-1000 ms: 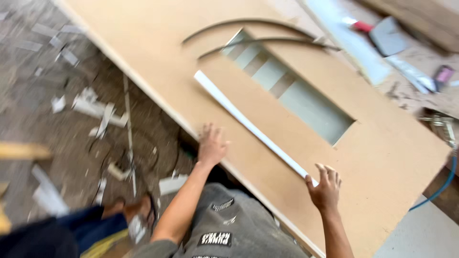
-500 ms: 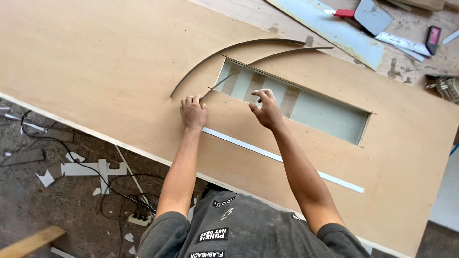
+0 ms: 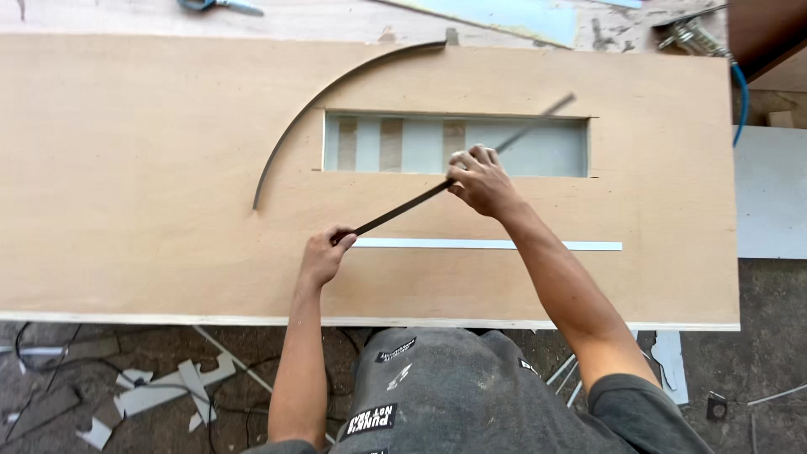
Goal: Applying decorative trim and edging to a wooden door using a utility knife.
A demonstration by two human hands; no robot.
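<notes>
Lifting off the plywood panel (image 3: 151,168), the dark curved strip (image 3: 403,208) is now clamped in both left hand (image 3: 324,256) and right hand (image 3: 481,181) grips.

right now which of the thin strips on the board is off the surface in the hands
The dark straight strip, gripped at its lower end by the left hand and mid-length by the right hand. The dark curved strip and white strip lie flat, unheld.

A single head-worn camera looks almost straight down from above the person, close over the desk (image 3: 126,210). It faces toward twelve o'clock, with the hands central and the floor (image 3: 109,378) along the six o'clock edge.
</notes>
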